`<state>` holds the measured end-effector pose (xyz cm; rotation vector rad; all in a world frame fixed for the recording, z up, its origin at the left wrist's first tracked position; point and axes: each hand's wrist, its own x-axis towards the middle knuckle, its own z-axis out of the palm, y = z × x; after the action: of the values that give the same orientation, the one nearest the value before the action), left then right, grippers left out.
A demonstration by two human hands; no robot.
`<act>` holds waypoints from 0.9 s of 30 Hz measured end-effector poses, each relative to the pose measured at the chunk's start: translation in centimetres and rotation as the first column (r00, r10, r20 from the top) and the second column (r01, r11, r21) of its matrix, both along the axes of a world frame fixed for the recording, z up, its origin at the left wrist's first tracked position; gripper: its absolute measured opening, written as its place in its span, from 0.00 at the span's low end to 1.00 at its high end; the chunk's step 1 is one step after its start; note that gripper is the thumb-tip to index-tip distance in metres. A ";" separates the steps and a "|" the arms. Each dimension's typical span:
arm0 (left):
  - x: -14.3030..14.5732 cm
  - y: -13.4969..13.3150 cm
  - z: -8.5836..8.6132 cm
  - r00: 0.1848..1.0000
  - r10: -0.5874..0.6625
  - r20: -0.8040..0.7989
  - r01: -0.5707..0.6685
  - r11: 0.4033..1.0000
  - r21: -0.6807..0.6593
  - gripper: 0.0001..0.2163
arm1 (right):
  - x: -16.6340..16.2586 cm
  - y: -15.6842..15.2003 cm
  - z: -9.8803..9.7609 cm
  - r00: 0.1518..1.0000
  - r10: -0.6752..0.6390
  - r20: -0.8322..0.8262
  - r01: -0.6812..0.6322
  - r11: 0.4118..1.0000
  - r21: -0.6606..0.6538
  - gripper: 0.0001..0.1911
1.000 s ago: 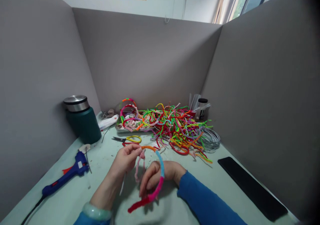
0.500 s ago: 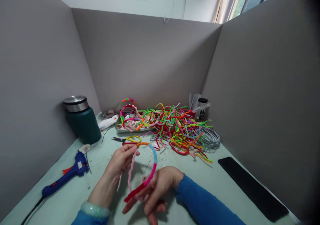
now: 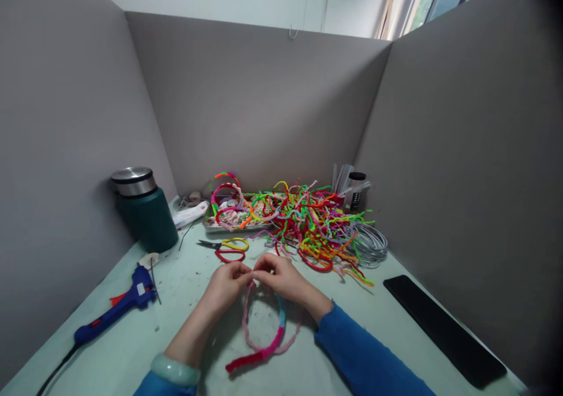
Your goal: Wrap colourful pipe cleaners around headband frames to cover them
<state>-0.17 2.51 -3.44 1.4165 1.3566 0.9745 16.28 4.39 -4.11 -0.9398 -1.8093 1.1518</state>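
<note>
Scissors (image 3: 219, 246), one handle yellow and the other red, lie on the pale table (image 3: 176, 278) just beyond my hands. Nearer me than the scissors is the coloured band (image 3: 278, 332), curving down through blue and magenta to a dark red end. A fuzzy pink strand (image 3: 245, 321) loops down from my fingertips and crosses by the band. My left hand (image 3: 223, 287) and right hand (image 3: 281, 278) meet tip to tip, thumbs and forefingers pinching the band's upper end together with the strand; I cannot tell which fingertip presses which piece. Left of the scissors lies a blue glue gun (image 3: 118, 309), and left and farther back stands a green bottle (image 3: 147, 220). Behind the scissors sits a metal tray (image 3: 215, 230); behind and to their right spreads a heap of bright fuzzy stems (image 3: 308, 214).
</note>
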 end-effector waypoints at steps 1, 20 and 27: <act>0.0 0.1 -0.3 1.000 -0.003 0.006 0.003 1.000 0.003 0.12 | -0.2 -0.2 0.0 1.000 -0.004 0.031 0.003 0.999 0.038 0.06; 0.1 0.3 -1.4 0.992 -0.045 0.117 0.049 0.998 -0.030 0.10 | -0.3 -0.4 -0.9 0.961 -0.125 0.248 0.049 0.956 0.291 0.01; 0.1 0.3 -1.4 0.998 -0.052 -0.041 0.055 0.994 0.095 0.12 | -0.3 -0.3 -1.2 0.958 -0.160 0.239 0.059 0.923 0.381 0.02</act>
<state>-0.11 2.82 -4.85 1.5436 1.3078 0.9933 16.01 4.13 -5.34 -0.9881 -2.0652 0.5987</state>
